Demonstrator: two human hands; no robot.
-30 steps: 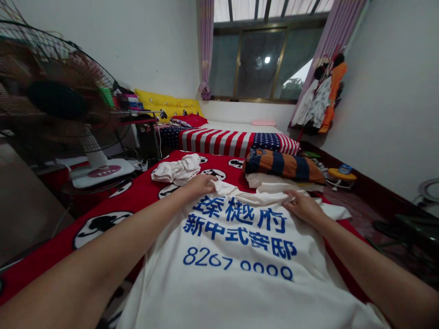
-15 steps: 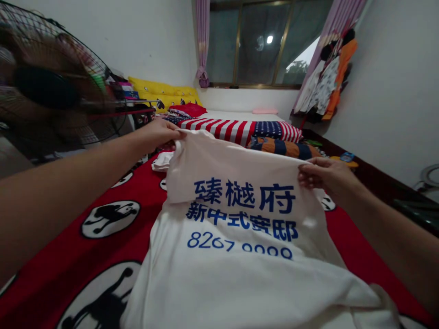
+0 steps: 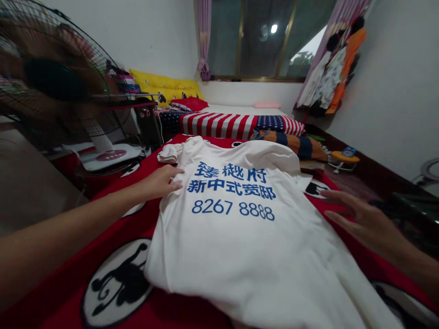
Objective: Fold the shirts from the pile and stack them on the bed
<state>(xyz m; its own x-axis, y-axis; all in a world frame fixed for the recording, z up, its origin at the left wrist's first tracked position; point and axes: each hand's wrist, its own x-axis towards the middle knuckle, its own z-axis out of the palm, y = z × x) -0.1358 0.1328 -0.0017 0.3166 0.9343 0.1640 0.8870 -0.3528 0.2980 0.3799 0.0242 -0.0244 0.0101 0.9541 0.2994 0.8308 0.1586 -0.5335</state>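
A white T-shirt (image 3: 240, 246) with blue printed characters and the number 8267 8888 lies spread flat on a red bedsheet (image 3: 68, 283) with black-and-white round figures. My left hand (image 3: 161, 182) rests at the shirt's left edge near the sleeve, fingers stretched flat on the cloth. My right hand (image 3: 356, 214) hovers just off the shirt's right edge, fingers spread, holding nothing.
A standing fan (image 3: 51, 87) runs at the left beside the bed. Beyond the shirt lie a folded orange-and-navy striped cloth (image 3: 302, 145) and a flag-patterned bedding (image 3: 236, 124). Clothes hang (image 3: 332, 77) by the window at the right wall. A small yellow stool (image 3: 345, 157) stands on the floor.
Both hands held the shirt's top edge up half a second ago. Now the shirt is laid flat on the bed and both hands have let go.
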